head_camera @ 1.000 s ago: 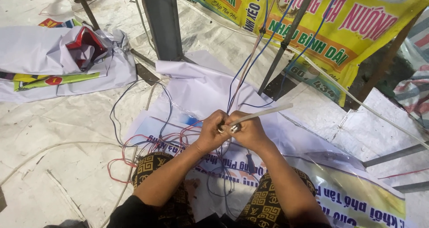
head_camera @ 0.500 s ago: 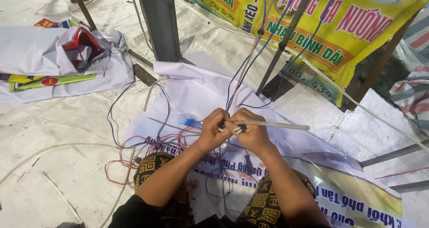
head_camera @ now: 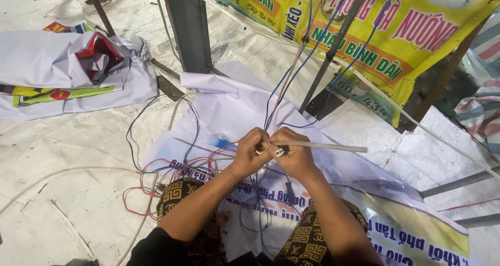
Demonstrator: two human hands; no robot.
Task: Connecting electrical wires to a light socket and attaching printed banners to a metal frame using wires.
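The ground is covered in pale, creased tarpaulin (head_camera: 78, 193). Far left of the fingers lies a heap of crumpled white and red sheeting (head_camera: 78, 70); nearer, red wires (head_camera: 140, 193) loop over the ground. A grey metal post (head_camera: 190, 26) stands beyond the hands. The left hand (head_camera: 249, 154) is curled tight, fingers (head_camera: 256, 139) pinched on the near end of a thin white tube (head_camera: 317, 146). Touching it, the right hand (head_camera: 295, 157) is also closed, gripping the same tube end and a small metal fitting (head_camera: 279, 152). The tube juts rightward from the fingers. Blue wires (head_camera: 291, 78) rise above them; a yellow banner (head_camera: 396, 42) hangs up right.
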